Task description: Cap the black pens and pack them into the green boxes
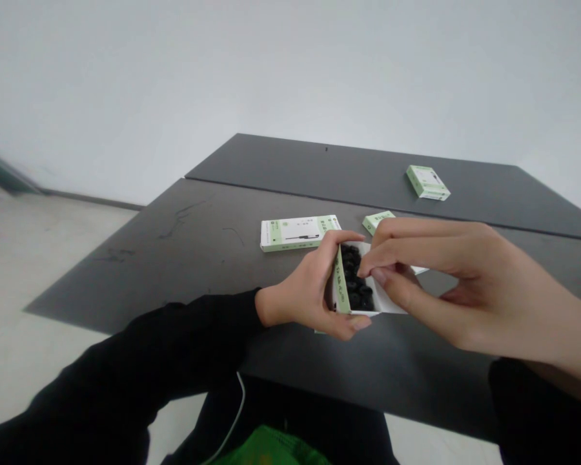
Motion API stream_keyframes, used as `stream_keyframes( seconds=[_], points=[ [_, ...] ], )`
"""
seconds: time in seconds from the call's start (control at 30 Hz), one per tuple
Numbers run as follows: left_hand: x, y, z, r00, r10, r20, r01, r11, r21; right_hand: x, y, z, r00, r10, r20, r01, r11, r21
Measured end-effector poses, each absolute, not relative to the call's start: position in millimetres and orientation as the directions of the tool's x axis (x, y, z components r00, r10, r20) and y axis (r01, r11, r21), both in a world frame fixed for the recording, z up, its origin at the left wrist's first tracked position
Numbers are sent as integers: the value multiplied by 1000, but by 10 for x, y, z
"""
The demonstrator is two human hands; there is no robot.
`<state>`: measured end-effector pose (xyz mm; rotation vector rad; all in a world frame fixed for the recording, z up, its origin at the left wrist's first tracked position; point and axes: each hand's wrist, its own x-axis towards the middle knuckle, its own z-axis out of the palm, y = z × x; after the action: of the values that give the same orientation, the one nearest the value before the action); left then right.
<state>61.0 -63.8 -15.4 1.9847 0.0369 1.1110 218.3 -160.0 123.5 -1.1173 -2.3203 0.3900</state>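
My left hand (314,284) is wrapped around a small white and green cardboard box (343,287). Its end is open toward me, with the white flap (392,303) folded out to the right. Several dark, lumpy pieces, perhaps black rubber or plastic parts, fill the box (361,298). Thumb and fingers of my right hand (426,278) are pinched together at the opening, touching or just above the black pieces. Whether anything is between those fingertips is hidden.
On the dark table (198,258) lies a flat white and green box (297,232) just beyond my left hand. Another similar box (377,221) is partly covered by my right hand. A third box (428,183) rests farther back, beyond the table seam. A white cable (239,400) hangs near my lap.
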Motion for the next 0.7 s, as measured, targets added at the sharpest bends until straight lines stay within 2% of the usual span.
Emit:
stream_keyframes(
  seconds=[0.13, 0.47, 0.7],
  points=[
    [611, -624, -151, 576, 351, 738, -378, -686, 622, 2147, -1592, 1206, -566, 761, 318, 604, 645, -467],
    [615, -640, -146, 591, 376, 714, -377, -653, 656, 2177, -1626, 1256, -528, 788, 316, 628, 613, -479],
    [611, -640, -139, 612, 364, 702, -384, -639, 666, 2173, -1615, 1243, -553, 792, 259, 636, 602, -482]
  ],
)
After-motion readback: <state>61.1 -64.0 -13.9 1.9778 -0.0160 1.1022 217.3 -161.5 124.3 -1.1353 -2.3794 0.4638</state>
